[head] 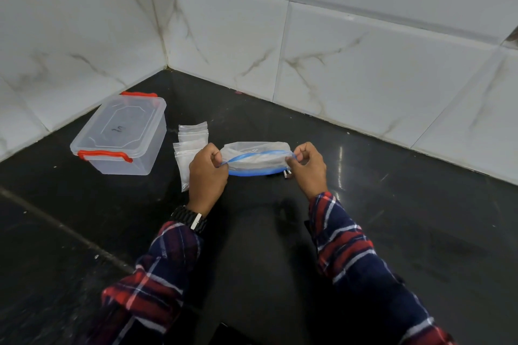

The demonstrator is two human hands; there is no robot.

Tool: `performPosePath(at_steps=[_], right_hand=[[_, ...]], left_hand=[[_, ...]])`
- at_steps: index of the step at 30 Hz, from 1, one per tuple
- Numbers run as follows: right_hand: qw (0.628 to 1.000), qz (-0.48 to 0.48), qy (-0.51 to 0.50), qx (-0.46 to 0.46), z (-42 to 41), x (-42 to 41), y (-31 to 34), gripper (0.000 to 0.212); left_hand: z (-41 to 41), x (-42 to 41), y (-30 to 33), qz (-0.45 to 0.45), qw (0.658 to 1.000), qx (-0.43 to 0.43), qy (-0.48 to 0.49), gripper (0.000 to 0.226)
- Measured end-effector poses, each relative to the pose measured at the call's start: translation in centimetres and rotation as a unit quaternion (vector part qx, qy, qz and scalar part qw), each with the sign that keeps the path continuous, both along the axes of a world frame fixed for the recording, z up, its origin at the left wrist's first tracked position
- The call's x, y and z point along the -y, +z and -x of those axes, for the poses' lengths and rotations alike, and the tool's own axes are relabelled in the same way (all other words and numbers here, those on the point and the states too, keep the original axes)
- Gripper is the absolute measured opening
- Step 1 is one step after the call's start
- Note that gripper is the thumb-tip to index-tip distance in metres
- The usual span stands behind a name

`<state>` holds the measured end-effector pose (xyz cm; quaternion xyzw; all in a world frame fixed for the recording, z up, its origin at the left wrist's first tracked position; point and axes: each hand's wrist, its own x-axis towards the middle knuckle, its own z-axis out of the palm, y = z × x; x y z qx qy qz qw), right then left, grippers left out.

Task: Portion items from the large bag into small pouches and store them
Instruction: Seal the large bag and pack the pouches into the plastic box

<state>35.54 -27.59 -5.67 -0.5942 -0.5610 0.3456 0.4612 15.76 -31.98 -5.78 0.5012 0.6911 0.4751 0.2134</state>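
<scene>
On the dark desk (280, 246), left hand (206, 173) and right hand (309, 169) pinch opposite ends of the zip-lock bag (256, 159); uneven pulling could spill its contents.

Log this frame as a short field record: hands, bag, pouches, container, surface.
left hand: pinches the left end of the large bag's blue zip strip
right hand: pinches the right end of the strip
large bag: lies on the counter between the hands, mouth slightly parted
small pouches: flat stack, left of the bag, partly behind the left hand
storage box: clear, lid on, red clips
counter: dark, glossy
</scene>
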Motion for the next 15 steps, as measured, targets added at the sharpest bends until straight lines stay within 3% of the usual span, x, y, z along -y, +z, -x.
performPosePath(at_steps=[6,11,15], right_hand=[[0.999,0.010,0.023,-0.023,-1.0,-0.6,0.4,0.009],[0.999,-0.013,-0.034,-0.031,-0.7,-0.4,0.6,0.023],[0.996,-0.058,-0.065,0.006,0.2,-0.1,0.4,0.031]], left_hand=[[-0.1,-0.2,0.4,-0.002,1.000,-0.009,-0.019,0.016],[-0.2,0.0,0.7,-0.061,0.996,-0.068,0.018,0.014],[-0.6,-0.2,0.8,-0.104,0.992,-0.070,0.020,0.025]])
